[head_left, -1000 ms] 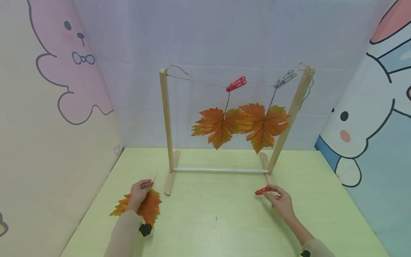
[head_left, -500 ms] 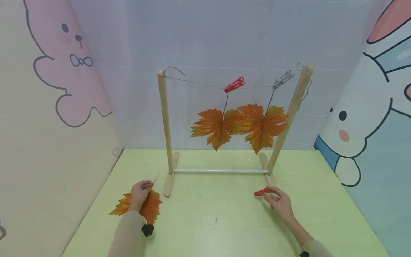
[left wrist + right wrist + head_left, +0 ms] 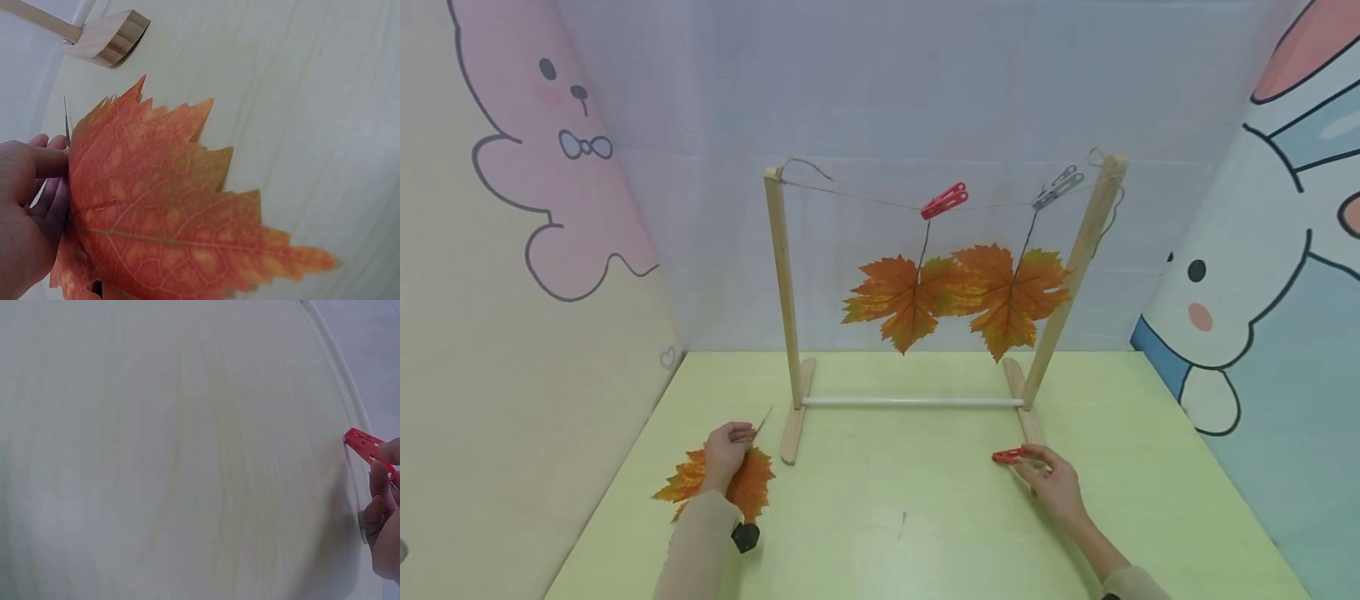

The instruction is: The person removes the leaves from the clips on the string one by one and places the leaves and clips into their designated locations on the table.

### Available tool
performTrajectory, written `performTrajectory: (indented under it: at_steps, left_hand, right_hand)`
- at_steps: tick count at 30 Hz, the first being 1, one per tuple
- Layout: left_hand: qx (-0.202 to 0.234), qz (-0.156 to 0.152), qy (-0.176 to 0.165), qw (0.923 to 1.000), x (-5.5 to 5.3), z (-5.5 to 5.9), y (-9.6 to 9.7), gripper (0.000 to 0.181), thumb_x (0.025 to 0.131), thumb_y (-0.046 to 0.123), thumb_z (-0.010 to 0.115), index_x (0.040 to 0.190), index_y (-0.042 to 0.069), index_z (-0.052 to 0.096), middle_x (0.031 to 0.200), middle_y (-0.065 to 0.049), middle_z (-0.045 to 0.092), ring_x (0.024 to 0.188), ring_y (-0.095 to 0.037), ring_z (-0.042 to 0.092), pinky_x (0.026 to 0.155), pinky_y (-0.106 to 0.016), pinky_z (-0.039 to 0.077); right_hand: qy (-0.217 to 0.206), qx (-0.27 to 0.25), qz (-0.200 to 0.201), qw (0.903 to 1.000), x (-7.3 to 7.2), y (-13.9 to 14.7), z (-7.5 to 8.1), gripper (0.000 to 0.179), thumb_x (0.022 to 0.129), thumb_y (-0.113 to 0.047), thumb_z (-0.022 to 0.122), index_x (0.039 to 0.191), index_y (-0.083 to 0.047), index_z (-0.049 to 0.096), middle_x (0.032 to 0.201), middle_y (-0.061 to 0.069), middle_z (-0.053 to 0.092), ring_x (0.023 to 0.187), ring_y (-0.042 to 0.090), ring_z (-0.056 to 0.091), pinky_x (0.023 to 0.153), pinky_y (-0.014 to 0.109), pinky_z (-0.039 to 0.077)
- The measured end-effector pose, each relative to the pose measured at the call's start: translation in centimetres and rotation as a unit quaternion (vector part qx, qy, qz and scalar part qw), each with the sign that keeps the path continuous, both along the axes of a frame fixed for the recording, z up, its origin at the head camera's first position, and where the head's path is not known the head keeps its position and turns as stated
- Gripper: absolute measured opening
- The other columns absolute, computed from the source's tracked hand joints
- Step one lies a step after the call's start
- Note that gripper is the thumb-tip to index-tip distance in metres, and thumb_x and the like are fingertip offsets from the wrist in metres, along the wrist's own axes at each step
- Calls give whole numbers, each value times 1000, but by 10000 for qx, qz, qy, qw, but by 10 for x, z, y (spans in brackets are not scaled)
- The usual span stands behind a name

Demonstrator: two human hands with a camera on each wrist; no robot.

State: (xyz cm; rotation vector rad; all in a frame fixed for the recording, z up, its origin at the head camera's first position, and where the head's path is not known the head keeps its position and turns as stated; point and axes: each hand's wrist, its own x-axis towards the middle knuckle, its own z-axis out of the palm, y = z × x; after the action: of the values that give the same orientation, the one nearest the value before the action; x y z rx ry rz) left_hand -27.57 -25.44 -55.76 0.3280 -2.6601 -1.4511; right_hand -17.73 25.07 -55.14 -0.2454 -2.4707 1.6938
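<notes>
At the left of the table my left hand (image 3: 727, 454) pinches the thin stem (image 3: 763, 423) of an orange maple leaf (image 3: 751, 487). The leaf (image 3: 156, 200) spreads out beside the fingers in the left wrist view, its blade partly behind the hand in the head view. On the right, my right hand (image 3: 1058, 483) holds a red clothespin (image 3: 1007, 456) between thumb and fingers, its nose pointing left. That clothespin (image 3: 364, 444) shows above the table in the right wrist view. Two more maple leaves hang from a string, one by a red clothespin (image 3: 944, 201), the other by a grey clothespin (image 3: 1057, 188).
A wooden frame stands at the back, with a left post (image 3: 784, 292), a right post (image 3: 1075, 283) and a white crossbar (image 3: 913, 402) low between them. Twine (image 3: 850, 194) runs between the post tops. Wooden feet (image 3: 793, 433) reach toward me.
The right hand has lowered very slightly with its red clothespin, which tilts less. The left hand stays at the leaf stem. The whole head view has shifted a little.
</notes>
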Motion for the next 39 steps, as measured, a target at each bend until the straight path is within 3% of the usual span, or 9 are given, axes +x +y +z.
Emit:
performTrajectory:
  at_steps: [6, 9, 12, 16, 21, 26, 30, 39]
  left_hand:
    - [-95, 43, -46, 9999, 0, -1, 0, 22, 80, -11, 54, 102, -10, 61, 97, -25, 64, 91, -35, 61, 77, -41, 51]
    - [-118, 50, -84, 9999, -1, -1, 2, 22, 80, -11, 54, 102, -10, 61, 97, -24, 64, 91, -35, 61, 77, -41, 51]
    - [-67, 43, -132, 9999, -1, 0, 3, 22, 80, -12, 54, 102, -10, 60, 97, -25, 64, 90, -35, 61, 76, -41, 51]
    - [33, 13, -279, 9996, 0, 2, 4, 24, 81, -12, 52, 104, -10, 59, 99, -25, 63, 92, -35, 60, 76, -40, 51]
    - [129, -50, -397, 9991, 0, 3, 3, 26, 82, -11, 52, 107, -10, 58, 103, -26, 62, 95, -35, 60, 77, -39, 51]
    - [182, -60, -341, 9992, 0, 6, 0, 26, 82, -10, 55, 107, -10, 59, 103, -25, 62, 94, -34, 60, 77, -38, 51]
    - [151, -164, -404, 9989, 0, 9, -1, 26, 84, -5, 53, 110, -8, 58, 105, -24, 62, 96, -33, 60, 80, -39, 50]
    - [202, -285, -451, 9984, 0, 15, -3, 27, 86, -2, 55, 112, -7, 57, 107, -24, 61, 98, -33, 59, 81, -37, 50]
  right_hand:
    - [-119, 500, -57, 9987, 1, -2, -5, 35, 80, -7, 68, 112, 2, 59, 106, 22, 58, 37, 3, 38, 37, 19, 32]
    - [-78, 672, -35, 9977, 1, -4, -8, 34, 78, -5, 69, 110, 2, 60, 105, 20, 59, 37, 2, 36, 36, 19, 32]
    - [-59, 809, 18, 9967, 1, -5, -10, 34, 77, -5, 69, 109, 1, 61, 75, 13, 62, 36, 2, 34, 35, 18, 30]
    - [-110, 866, 53, 9962, 2, -6, -12, 35, 76, -4, 69, 110, 2, 61, 42, -2, 42, 33, 1, 31, 33, 17, 26]
    - [-62, 951, 1, 9954, 1, -7, -14, 35, 74, 0, 69, 108, 3, 62, 40, -4, 42, 32, 0, 30, 33, 15, 24]
    - [293, 1244, -32, 9918, 1, -7, -14, 33, 72, 2, 71, 104, 3, 64, 70, 13, 62, 34, -3, 27, 34, 16, 25]
    - [435, 1254, 17, 9911, 1, -6, -13, 33, 72, 3, 71, 104, 4, 64, 99, 23, 63, 35, -5, 27, 35, 17, 26]
    - [258, 1117, 147, 9933, 2, -4, -12, 35, 73, 1, 71, 107, 4, 62, 105, 23, 62, 36, -3, 28, 36, 17, 26]
